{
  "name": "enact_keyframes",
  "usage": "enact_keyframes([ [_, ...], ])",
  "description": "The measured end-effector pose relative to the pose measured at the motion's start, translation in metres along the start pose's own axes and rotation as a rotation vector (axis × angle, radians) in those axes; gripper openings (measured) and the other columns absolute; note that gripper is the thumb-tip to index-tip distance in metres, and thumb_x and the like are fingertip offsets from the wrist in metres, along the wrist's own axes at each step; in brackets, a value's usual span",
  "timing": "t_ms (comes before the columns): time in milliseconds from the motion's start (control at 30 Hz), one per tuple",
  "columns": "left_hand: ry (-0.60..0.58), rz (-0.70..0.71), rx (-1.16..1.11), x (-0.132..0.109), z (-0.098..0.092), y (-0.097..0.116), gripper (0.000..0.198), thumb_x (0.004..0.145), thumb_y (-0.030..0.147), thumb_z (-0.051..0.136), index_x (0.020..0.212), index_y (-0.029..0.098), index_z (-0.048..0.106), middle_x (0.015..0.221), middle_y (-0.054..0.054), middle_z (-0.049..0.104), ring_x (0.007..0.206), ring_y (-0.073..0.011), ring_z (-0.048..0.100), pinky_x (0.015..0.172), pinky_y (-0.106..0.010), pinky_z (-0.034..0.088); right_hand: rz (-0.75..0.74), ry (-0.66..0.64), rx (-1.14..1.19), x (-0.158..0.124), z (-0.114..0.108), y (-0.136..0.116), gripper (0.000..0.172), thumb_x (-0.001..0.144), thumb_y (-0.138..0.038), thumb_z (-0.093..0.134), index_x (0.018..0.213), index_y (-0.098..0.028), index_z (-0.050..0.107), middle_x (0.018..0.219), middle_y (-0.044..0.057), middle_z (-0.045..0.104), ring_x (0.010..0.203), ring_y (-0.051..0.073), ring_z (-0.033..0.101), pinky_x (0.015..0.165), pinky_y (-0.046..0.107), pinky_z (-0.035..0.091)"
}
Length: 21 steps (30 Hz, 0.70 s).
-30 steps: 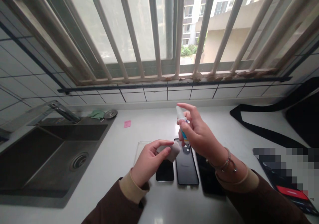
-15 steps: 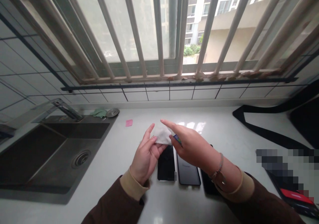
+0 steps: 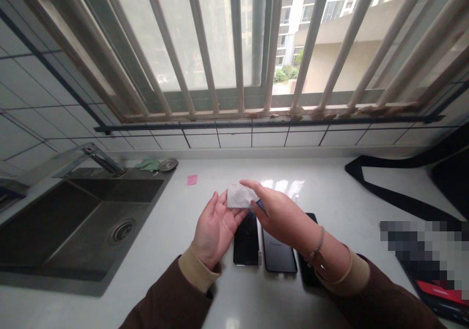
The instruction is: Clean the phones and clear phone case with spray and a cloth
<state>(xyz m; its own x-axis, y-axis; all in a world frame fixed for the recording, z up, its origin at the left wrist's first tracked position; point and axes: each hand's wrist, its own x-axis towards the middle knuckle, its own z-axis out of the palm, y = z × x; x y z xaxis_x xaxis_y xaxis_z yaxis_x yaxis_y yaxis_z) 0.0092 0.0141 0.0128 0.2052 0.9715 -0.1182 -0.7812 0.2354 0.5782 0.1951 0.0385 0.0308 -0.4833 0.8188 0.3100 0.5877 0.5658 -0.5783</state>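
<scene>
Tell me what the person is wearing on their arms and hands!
Both arms are in dark brown sleeves with tan ribbed cuffs peeking out at the wrists. The right wrist wears a thin beaded bracelet. The left hand and right hand are bare: no gloves, and no rings that I can make out.

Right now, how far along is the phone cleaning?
Done: three dark phones lie side by side on the counter. In hand: both hands hold a white wipe above them; the right hand also holds a small bottle. Left: wipe hasn't touched any phone.
</scene>
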Motion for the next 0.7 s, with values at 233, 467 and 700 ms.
enact_keyframes([
  [233, -0.015, 0.005, -0.012, -0.001, 0.003, 0.001, 0.056, 0.110, 0.048, 0.045, 0.153, 0.014, 0.054, 0.152, -0.019, 0.060, 0.142, -0.0331, 0.058, 0.115, -0.049, 0.051, -0.080, 0.059, -0.008, -0.001, 0.002, 0.000, 0.064, 0.102, -0.013, 0.048, 0.164, -0.029, 0.038, 0.122, 0.010, 0.076, 0.108, 0.024, 0.073, 0.095, 0.041, 0.060],
  [467, 0.028, 0.013, -0.018, -0.001, 0.005, 0.002, 0.059, 0.110, 0.050, 0.042, 0.149, 0.007, 0.055, 0.144, -0.023, 0.065, 0.139, -0.0325, 0.061, 0.118, -0.046, 0.049, 0.008, 0.094, 0.001, -0.001, -0.003, -0.006, 0.047, 0.100, -0.012, 0.053, 0.145, -0.025, 0.053, 0.123, 0.010, 0.077, 0.107, 0.026, 0.074, 0.091, 0.041, 0.060],
  [700, 0.066, 0.058, -0.042, -0.001, 0.005, 0.005, 0.059, 0.108, 0.051, 0.048, 0.149, 0.009, 0.055, 0.145, -0.023, 0.065, 0.136, -0.0335, 0.063, 0.114, -0.049, 0.054, -0.021, 0.008, -0.094, 0.000, -0.012, 0.000, 0.068, 0.102, -0.010, 0.047, 0.166, -0.029, 0.035, 0.125, 0.011, 0.076, 0.114, 0.027, 0.073, 0.098, 0.045, 0.061],
])
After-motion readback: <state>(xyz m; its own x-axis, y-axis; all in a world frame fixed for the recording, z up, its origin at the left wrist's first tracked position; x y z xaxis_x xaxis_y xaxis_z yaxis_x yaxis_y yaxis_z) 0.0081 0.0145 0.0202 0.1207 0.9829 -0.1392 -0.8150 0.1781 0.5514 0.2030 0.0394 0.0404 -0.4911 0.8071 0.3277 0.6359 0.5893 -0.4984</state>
